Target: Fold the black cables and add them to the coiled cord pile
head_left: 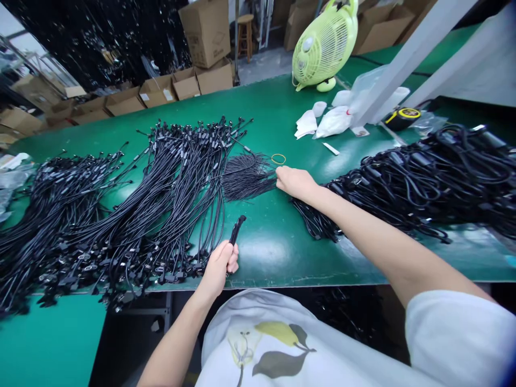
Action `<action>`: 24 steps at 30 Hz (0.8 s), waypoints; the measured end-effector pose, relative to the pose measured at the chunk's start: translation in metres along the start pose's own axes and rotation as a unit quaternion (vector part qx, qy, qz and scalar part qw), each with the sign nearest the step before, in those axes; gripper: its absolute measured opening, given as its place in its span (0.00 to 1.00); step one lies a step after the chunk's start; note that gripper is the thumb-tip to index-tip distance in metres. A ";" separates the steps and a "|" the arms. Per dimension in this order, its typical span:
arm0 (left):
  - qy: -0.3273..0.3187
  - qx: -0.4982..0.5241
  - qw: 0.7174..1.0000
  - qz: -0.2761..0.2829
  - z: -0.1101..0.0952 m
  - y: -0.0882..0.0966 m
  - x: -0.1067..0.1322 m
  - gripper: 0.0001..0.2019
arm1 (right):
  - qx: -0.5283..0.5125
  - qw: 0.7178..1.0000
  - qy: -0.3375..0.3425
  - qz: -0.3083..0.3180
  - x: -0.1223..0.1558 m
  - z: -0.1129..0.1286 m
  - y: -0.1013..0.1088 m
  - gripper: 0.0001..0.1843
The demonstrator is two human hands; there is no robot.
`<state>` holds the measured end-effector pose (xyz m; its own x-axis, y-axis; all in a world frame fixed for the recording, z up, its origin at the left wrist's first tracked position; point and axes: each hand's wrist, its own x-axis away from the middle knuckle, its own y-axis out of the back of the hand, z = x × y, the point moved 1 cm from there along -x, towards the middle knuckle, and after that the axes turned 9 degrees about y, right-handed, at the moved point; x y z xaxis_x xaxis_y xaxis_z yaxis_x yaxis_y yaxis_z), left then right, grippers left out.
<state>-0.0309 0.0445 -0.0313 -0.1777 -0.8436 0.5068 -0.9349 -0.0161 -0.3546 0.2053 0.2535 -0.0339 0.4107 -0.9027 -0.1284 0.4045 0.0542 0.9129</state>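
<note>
My left hand (pixel 221 265) is closed round a folded black cable (pixel 236 229) near the front edge of the green table (pixel 274 242). My right hand (pixel 294 181) reaches forward, its fingers pinched at the end of a fan of thin black twist ties (pixel 246 176). A yellow rubber band (pixel 278 158) lies just beyond that hand. A big spread of black cables (pixel 173 183) lies left of the ties. A second heap of coiled black cables (pixel 427 177) sits to the right, under my right forearm.
More black cables (pixel 52 199) cover the far left. A light green fan (pixel 324 45) stands at the back, with white plastic bags (pixel 334 119) and a yellow tape measure (pixel 405 116) near it. Cardboard boxes (pixel 161 90) line the table's far side.
</note>
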 end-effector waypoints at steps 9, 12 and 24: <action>-0.026 0.041 0.999 0.009 0.001 -0.019 -0.001 0.22 | 0.103 0.992 -0.060 0.030 0.025 0.025 -0.004 0.14; -0.030 0.038 0.999 0.008 0.002 -0.020 0.005 0.22 | 0.130 0.988 -0.053 0.071 0.006 0.019 -0.010 0.14; -0.017 0.048 0.999 0.010 0.012 -0.010 0.020 0.22 | 0.172 0.978 -0.002 0.118 0.002 0.002 -0.008 0.16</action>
<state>-0.0218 0.0212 -0.0267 -0.1835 -0.8619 0.4728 -0.8969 -0.0501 -0.4394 0.2012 0.2510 -0.0410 0.4568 -0.8836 0.1033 -0.0002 0.1160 0.9932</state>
